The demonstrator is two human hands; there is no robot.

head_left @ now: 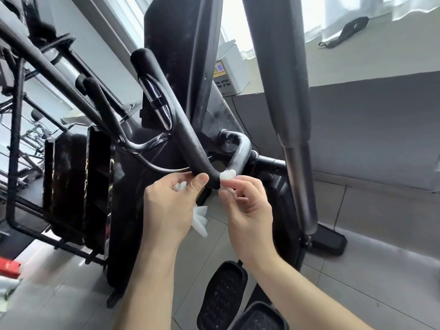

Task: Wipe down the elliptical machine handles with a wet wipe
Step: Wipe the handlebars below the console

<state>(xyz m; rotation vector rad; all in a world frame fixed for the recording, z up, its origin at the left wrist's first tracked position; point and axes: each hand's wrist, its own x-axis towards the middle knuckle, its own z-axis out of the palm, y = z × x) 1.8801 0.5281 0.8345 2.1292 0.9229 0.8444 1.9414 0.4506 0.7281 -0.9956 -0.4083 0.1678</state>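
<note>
- Lower left edge of the frame: red object (9, 266), cut off by the border. You cannot tell what it is.
- Left third: black tube frame (14, 144), running out of the frame at the top and left.
- Centre: handle (183, 125), black foam, slanting from upper left down to a bend at mid-frame. A chrome sensor plate (156, 101) sits on its upper stretch. Your fingers cover most of the bend.
- Just below the bend: your left hand (170, 206), grip closed, thumb tip against the handle, fingers curled over the wet wipe (199, 220).
- The wipe is at the bend. One white tail hangs under your left palm, a scrap shows inside the fist, and a wad sits against the right side of the bend. How these parts join behind the handle is hidden.
- Right of the bend: your right hand (248, 210), grip pinching that wad between thumb and fingertips.
- Bottom centre: pedal (222, 294), partly behind your right forearm.
- Right of centre: upright arm (283, 75), top cut off.
- Upper right: black strap (345, 32) on the sill.
</note>
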